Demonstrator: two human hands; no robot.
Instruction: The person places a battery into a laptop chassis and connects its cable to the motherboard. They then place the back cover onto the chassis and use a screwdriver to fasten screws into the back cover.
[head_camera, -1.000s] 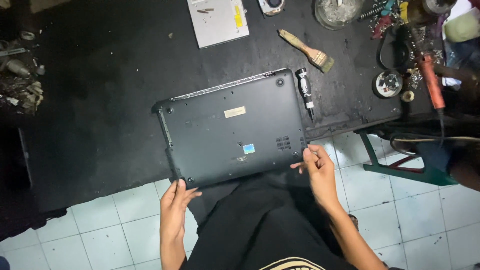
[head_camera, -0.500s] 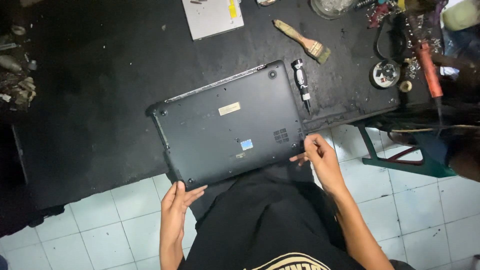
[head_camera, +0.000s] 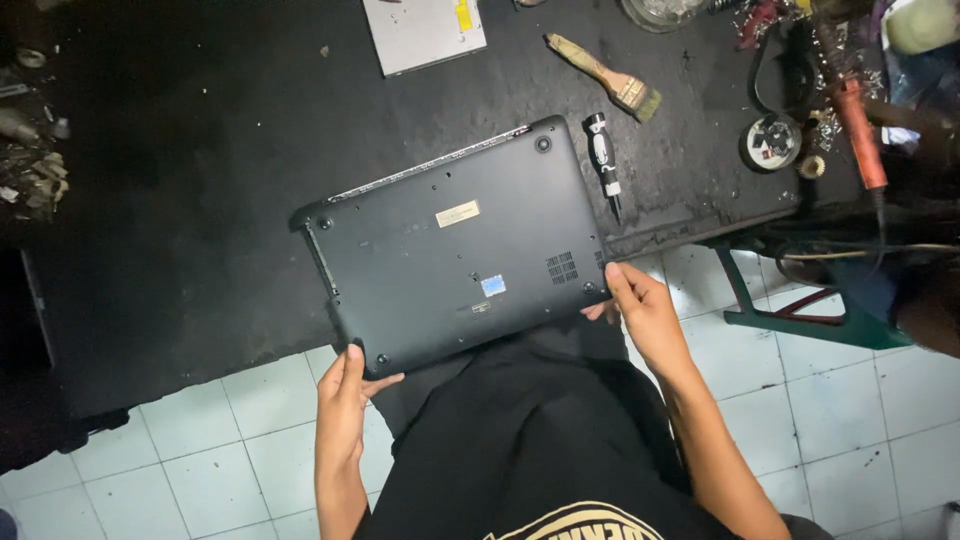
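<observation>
A dark laptop (head_camera: 455, 250) lies upside down on the black workbench (head_camera: 180, 200), its near edge hanging over the bench's front. My left hand (head_camera: 345, 395) grips its near left corner, thumb on the underside. At the near right corner, my right hand (head_camera: 635, 305) holds the edge with its fingertips. A black screwdriver (head_camera: 603, 162) rests on the bench just beyond the laptop's right side.
A wooden paintbrush (head_camera: 605, 76) and a white flat device (head_camera: 425, 30) lie farther back. At the right are a small round tin (head_camera: 771, 142), an orange-handled tool (head_camera: 858, 130) and cables. A green metal stand (head_camera: 800, 310) sits on the tiled floor (head_camera: 180, 450). Small parts clutter the left edge.
The view has shifted slightly, so the laptop sits lower left in frame. Both hands keep their grip on the laptop's near corners.
</observation>
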